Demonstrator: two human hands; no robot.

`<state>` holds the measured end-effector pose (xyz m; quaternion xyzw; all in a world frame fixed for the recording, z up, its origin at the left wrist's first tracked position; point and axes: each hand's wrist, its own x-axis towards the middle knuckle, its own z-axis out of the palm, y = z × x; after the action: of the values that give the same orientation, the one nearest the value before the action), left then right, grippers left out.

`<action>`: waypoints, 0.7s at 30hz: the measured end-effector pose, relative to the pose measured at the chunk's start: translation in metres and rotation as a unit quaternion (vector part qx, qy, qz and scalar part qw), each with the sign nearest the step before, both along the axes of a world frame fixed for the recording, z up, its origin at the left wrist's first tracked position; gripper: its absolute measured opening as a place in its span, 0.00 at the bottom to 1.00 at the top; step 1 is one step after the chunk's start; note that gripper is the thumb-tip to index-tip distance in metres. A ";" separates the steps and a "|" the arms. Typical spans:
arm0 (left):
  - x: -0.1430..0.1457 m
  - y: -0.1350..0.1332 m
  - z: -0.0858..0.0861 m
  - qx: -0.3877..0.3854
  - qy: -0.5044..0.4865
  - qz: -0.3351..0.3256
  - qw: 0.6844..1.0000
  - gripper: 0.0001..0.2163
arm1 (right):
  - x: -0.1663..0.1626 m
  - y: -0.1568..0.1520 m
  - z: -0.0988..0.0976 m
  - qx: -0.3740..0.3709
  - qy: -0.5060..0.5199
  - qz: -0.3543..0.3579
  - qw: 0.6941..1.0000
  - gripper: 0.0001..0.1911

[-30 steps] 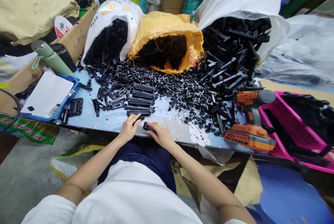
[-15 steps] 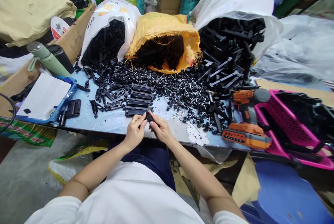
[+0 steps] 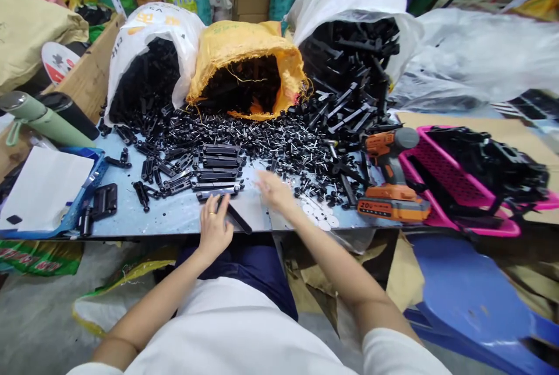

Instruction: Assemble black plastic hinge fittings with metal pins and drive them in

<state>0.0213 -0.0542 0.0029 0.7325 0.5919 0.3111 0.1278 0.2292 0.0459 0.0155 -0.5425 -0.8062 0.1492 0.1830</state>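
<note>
Black strip (image 3: 241, 222) touching L hand (image 3: 213, 228); drill (image 3: 388, 181) label "20V".

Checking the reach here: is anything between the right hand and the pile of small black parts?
Nothing visible. The right hand is at the near edge of the pile, with only bare tabletop between them. The drill lies off to the right, the stacked strips to the left.
</note>
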 end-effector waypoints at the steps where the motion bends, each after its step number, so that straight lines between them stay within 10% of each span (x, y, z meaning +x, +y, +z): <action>1: -0.001 0.004 0.003 -0.003 0.067 -0.083 0.994 0.25 | 0.029 0.016 0.008 0.008 -0.073 -0.113 0.991 0.23; 4: -0.006 0.019 0.014 -0.023 0.212 -0.277 0.937 0.22 | 0.119 0.051 0.031 -0.026 -0.205 -0.308 0.929 0.24; 6: -0.010 0.028 0.017 -0.039 0.262 -0.290 0.920 0.21 | 0.163 0.061 0.040 -0.073 -0.238 -0.341 0.906 0.19; 13: -0.018 0.034 0.008 -0.066 0.336 -0.154 0.927 0.17 | 0.188 0.054 0.027 -0.110 -0.347 -0.224 0.904 0.19; 21: -0.015 0.045 -0.002 -0.071 0.307 -0.205 0.927 0.13 | 0.217 0.057 0.012 -0.207 -0.341 -0.128 0.908 0.20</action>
<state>0.0064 -0.0096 0.0005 0.8864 0.4599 -0.0047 0.0526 0.4467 0.1026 0.0273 -0.6848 -0.6938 0.0940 -0.2023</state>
